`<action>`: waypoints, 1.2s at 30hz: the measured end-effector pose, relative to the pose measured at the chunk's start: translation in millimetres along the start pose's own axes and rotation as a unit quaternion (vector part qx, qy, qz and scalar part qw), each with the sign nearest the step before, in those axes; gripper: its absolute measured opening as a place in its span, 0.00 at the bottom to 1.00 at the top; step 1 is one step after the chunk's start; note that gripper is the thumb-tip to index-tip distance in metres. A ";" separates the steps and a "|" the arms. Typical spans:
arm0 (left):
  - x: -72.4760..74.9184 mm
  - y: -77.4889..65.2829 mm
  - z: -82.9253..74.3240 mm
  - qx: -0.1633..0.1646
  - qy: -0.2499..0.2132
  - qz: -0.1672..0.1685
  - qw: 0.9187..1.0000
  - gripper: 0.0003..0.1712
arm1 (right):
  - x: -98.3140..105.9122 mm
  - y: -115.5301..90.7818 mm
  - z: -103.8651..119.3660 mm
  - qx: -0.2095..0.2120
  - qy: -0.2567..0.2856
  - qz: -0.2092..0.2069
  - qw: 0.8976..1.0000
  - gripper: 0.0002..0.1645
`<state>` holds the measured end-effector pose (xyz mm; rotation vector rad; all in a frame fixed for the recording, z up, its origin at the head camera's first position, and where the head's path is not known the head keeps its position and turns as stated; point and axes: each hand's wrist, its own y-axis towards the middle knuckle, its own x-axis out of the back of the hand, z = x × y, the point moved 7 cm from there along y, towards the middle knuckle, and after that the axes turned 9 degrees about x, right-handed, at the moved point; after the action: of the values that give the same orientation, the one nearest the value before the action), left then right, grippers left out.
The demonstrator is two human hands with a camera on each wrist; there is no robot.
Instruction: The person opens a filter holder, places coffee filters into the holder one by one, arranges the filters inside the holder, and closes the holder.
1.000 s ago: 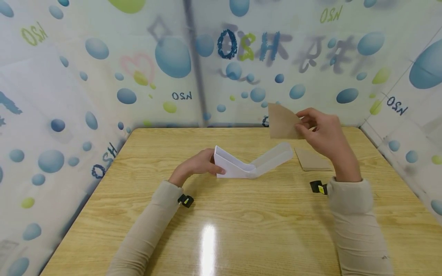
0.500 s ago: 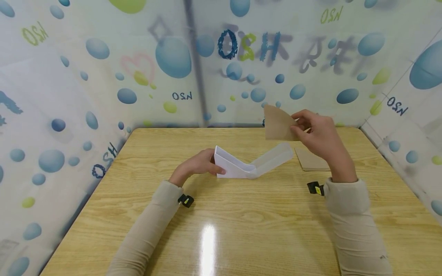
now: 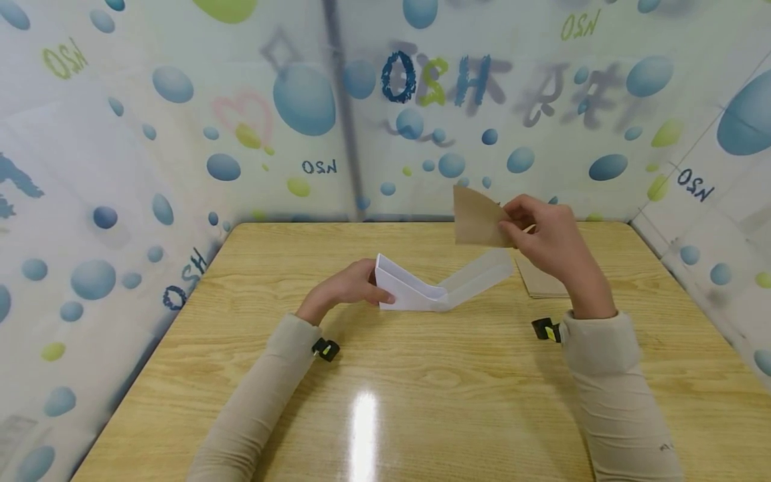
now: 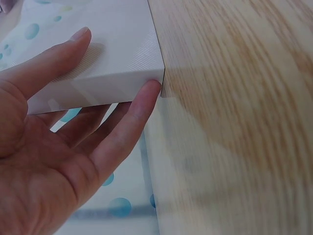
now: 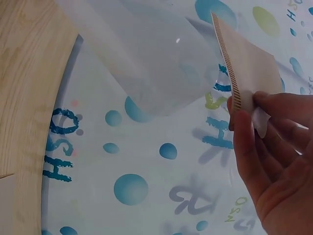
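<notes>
My left hand [image 3: 349, 284] grips the end of a white box [image 3: 405, 289] standing on the table; the thumb lies on its near side. The left wrist view shows the fingers at the box's end wall. A translucent lid [image 3: 476, 278] slants up from the box's right end, hinged open. In my right hand [image 3: 551, 234] a flat brown paper piece [image 3: 478, 221] is pinched between thumb and fingers, raised above the lid. Its edge [image 5: 229, 63] has a striped band in the right wrist view. Behind the right wrist lies a stack of brown paper pieces [image 3: 542, 281], partly hidden.
The wooden table [image 3: 446, 388] runs back to a wall covering [image 3: 409, 174] with blue and green drops. More covering hangs at both sides. Black wrist cameras are strapped to both sleeves.
My right hand has drifted left and slightly down with the brown paper piece, closer to the raised lid. The left hand and the box have stayed in place.
</notes>
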<state>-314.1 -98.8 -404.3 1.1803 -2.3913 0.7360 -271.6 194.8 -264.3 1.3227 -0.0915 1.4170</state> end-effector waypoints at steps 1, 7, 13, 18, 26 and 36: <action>0.1 0.1 0.0 0.000 0.001 0.000 1.000 0.24 | -0.7 0.1 0.1 -0.001 0.000 0.002 1.000 0.08; -0.7 1.4 2.5 -0.003 -0.003 0.004 1.000 0.24 | -4.5 0.0 1.3 -0.002 0.002 0.007 1.000 0.06; -1.1 0.4 3.3 -0.002 -0.007 0.005 1.000 0.24 | -7.6 0.2 3.4 -0.004 0.007 0.009 1.000 0.06; -0.5 0.5 2.7 -0.001 -0.007 0.004 1.000 0.24 | -9.4 0.8 5.5 -0.003 0.019 0.017 1.000 0.06; -1.0 0.0 0.6 -0.004 -0.006 0.007 1.000 0.24 | -14.6 2.6 9.3 0.019 0.010 0.015 1.000 0.05; -0.1 0.5 1.4 -0.003 0.001 0.002 1.000 0.24 | -25.6 4.3 16.7 0.040 0.024 0.024 0.999 0.06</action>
<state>-314.5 -99.3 -405.6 1.1722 -2.3934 0.7314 -271.0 165.6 -274.1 1.3590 -0.0345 1.5053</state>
